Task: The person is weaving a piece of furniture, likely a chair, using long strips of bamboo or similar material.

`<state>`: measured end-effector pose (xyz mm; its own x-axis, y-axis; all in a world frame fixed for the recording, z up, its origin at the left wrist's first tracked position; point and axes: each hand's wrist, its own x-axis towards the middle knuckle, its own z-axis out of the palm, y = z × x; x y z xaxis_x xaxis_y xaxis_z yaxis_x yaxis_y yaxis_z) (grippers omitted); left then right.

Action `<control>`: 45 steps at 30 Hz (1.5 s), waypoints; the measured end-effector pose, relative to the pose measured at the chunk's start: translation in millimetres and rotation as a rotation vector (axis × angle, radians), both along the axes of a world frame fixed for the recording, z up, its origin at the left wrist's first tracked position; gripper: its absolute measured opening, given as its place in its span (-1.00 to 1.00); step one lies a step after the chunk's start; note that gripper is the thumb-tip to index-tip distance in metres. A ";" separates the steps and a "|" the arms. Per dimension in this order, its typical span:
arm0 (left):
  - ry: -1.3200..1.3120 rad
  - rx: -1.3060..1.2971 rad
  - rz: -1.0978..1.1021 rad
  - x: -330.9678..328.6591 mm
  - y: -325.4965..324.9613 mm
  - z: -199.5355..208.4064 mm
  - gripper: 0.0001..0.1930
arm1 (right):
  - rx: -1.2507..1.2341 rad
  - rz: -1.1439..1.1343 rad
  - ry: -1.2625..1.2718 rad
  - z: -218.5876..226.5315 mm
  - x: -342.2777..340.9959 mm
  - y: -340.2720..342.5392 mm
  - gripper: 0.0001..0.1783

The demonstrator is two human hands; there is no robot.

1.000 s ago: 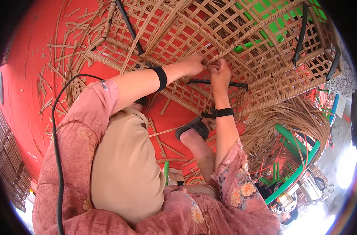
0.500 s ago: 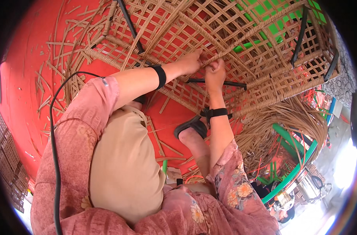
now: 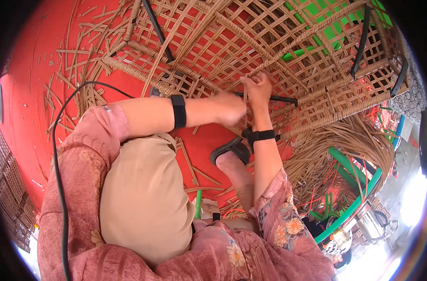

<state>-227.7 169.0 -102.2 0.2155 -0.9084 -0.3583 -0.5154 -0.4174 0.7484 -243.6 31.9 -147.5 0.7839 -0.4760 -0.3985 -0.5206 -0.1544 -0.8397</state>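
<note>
A large brown woven wicker frame [image 3: 204, 42] with an open lattice and wrapped bars leans across the upper part of the view. At one of its wrapped bars my right hand [image 3: 259, 91] is closed, the fingertips pinching a thin brown wicker strip. Lower and just to the left, my left hand [image 3: 230, 108] is closed in a fist, slightly blurred. A short length of the wicker strip [image 3: 245, 96] runs down from the right fingertips to this fist. Both wrists wear black straps.
Loose wicker offcuts [image 3: 89, 65] litter the red floor covering [image 3: 30, 93]. To the right, a thick bundle of strips [image 3: 340, 145] hangs over a green-framed seat [image 3: 349, 215]. Dark metal bars [image 3: 155, 28] cross the frame. A black cable [image 3: 61, 187] runs along my left arm.
My left hand has come away from the bar, moving down toward me with the strip. My right hand has stayed nearly in place at the bar.
</note>
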 end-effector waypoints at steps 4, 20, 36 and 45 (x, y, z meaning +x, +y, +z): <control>0.915 0.136 -0.450 -9.3 -5.5 26.4 -0.52 | 0.128 -0.040 -0.052 -7.9 -4.1 -4.0 -0.61; 0.505 -0.276 0.765 42.2 -27.1 -94.1 -0.64 | -0.059 0.063 -0.091 -16.5 -6.7 -20.7 -0.67; 0.438 -0.051 0.830 54.1 -24.0 -81.6 -0.77 | -0.304 0.085 -0.003 -9.9 -8.3 -0.9 -0.49; 0.369 -0.171 0.666 55.3 -18.3 -88.0 -0.61 | -0.196 0.122 -0.021 -13.4 -7.2 5.7 -0.38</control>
